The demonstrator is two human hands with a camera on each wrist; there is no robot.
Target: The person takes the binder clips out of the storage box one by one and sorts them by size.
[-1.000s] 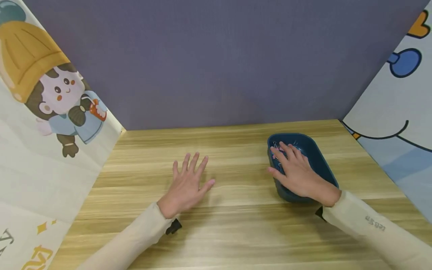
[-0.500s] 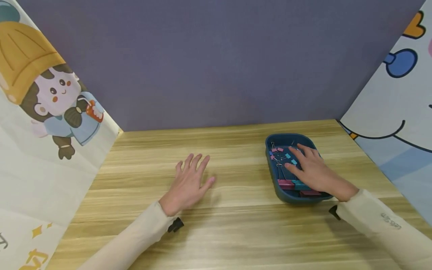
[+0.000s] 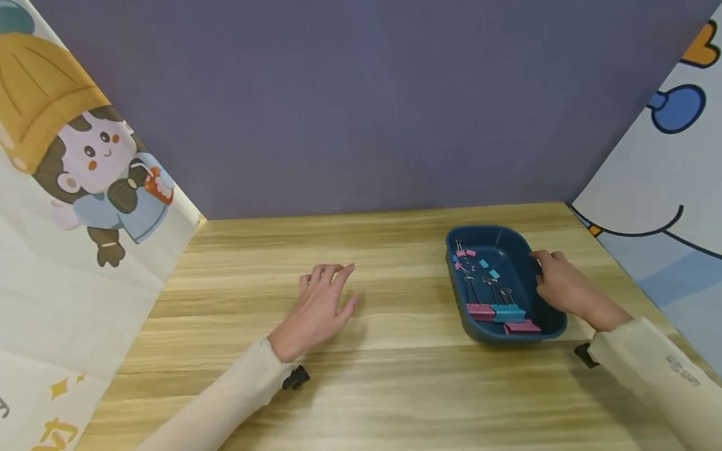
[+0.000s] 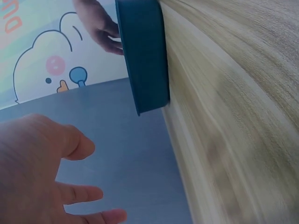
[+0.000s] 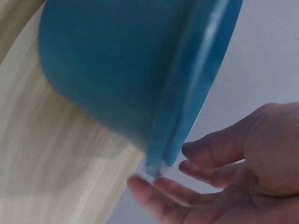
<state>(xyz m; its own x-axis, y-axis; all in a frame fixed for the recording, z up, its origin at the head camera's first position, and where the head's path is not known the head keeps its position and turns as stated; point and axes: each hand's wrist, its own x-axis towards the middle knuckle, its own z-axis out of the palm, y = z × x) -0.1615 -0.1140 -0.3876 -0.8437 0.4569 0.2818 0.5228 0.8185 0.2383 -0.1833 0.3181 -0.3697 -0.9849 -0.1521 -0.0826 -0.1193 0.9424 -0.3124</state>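
A dark blue plastic tray [image 3: 458, 313] stands on the right half of the wooden table. Inside it lie small pink binder clips [image 3: 470, 253] and small turquoise binder clips [image 3: 494, 274] toward the left side. Bigger pink binder clips [image 3: 481, 312] and a big turquoise binder clip [image 3: 509, 313] lie along its near end. My right hand [image 3: 572, 291] is at the tray's right rim. In the right wrist view its thumb and fingers straddle the rim, with small gaps showing. My left hand [image 3: 313, 313] hovers over the table's middle, fingers loosely bent, holding nothing.
The wooden table [image 3: 395, 388] ends at a grey-purple back panel [image 3: 361, 113]. Printed cartoon panels [image 3: 45, 282] border it on the left, and another cartoon panel [image 3: 648, 188] on the right.
My right hand has moved from over the tray to its right rim, uncovering the binder clips. The left hand's fingers have bent slightly; the tray stands where it was.
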